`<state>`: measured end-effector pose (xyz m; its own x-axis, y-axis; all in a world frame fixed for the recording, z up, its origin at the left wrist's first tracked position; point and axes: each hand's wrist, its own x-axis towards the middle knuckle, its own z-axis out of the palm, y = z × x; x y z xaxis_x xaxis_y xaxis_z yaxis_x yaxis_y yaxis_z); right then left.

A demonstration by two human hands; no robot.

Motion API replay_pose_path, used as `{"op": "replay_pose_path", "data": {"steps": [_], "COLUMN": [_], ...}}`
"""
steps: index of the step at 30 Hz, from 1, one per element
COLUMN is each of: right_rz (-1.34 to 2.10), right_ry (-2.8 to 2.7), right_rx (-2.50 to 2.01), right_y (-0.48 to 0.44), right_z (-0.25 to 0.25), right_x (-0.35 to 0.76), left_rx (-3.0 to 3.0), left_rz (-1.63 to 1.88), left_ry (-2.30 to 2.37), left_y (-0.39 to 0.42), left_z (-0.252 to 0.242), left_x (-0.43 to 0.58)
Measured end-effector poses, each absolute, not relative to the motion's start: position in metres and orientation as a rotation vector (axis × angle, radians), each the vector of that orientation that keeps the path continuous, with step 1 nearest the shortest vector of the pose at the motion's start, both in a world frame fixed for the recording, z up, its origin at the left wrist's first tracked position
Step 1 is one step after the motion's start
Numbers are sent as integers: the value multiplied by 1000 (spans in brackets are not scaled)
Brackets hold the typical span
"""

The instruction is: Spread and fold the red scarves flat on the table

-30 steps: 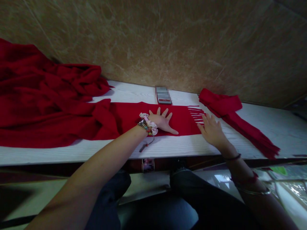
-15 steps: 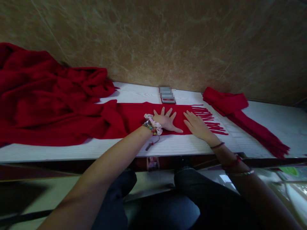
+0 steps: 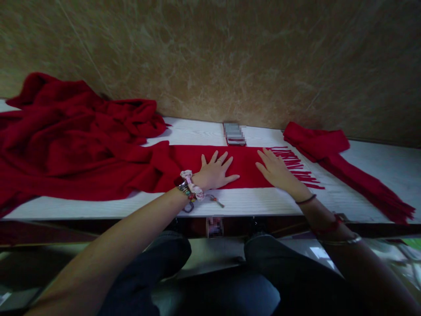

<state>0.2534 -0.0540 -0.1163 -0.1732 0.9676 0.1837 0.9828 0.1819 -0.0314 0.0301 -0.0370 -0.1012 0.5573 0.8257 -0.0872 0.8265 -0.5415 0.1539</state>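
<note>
A red fringed scarf (image 3: pixel 246 169) lies flattened along the white tabletop, its fringe pointing right. My left hand (image 3: pixel 215 172) rests palm down on the scarf's middle stretch, fingers spread. Near the fringed end, my right hand (image 3: pixel 275 170) is also laid flat on the fabric, fingers extended. Neither hand grips anything. Toward the left the scarf runs into a large crumpled heap of red cloth (image 3: pixel 82 145), and where one ends and the other begins is hard to tell.
A second red scarf (image 3: pixel 332 151), folded and bent, lies at the right. A small grey, partly blurred rectangular object (image 3: pixel 234 133) sits behind the flat scarf. A brown marbled wall (image 3: pixel 210 61) backs the white table (image 3: pixel 250 204), whose front edge is close to my legs.
My left hand has slid left along the scarf, away from my right hand, widening the gap between them. My right hand stays by the fringe. The camera view has shifted slightly.
</note>
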Motion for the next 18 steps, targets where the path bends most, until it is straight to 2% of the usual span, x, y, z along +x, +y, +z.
{"op": "replay_pose_path", "data": {"steps": [6,18], "right_rz": [-60,-61], "right_ry": [-2475,-2481], "right_rx": [-1827,-1835], "right_y": [-61,-63], "right_z": [-114,-118], "right_x": [218,238], "left_rx": [2647,2670], "left_rz": [-29,-55], "left_ry": [1424,1478], "left_y": [-39,-45], "left_z": [-101,-101], "left_x": [28,-2]}}
